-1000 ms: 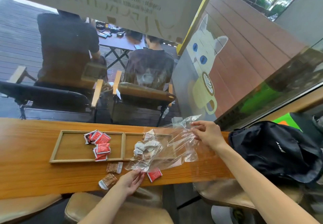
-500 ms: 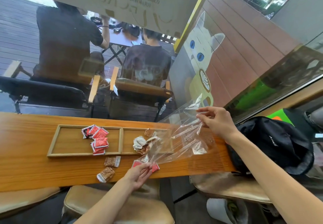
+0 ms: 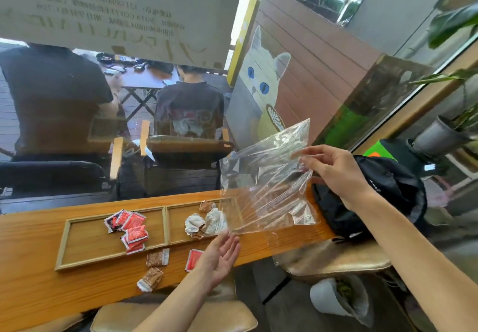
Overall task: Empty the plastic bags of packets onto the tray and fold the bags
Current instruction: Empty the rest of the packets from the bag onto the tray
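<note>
My right hand pinches the upper edge of a clear plastic bag and holds it in the air above the right end of the counter. The bag hangs empty. My left hand is open, palm up, just under the bag's lower left corner. A wooden two-compartment tray lies on the counter. Red packets sit in its left compartment; white and brown packets sit in its right compartment. One red packet and two brown packets lie on the counter in front of the tray.
A black backpack rests at the counter's right end. Padded stools stand below the counter's near edge. A window runs behind the counter, with people seated outside. A potted plant stands on the floor at the right.
My right hand has lifted the bag up off the counter and the last packets have dropped out. My left hand let go of the bag's lower end and opened.
</note>
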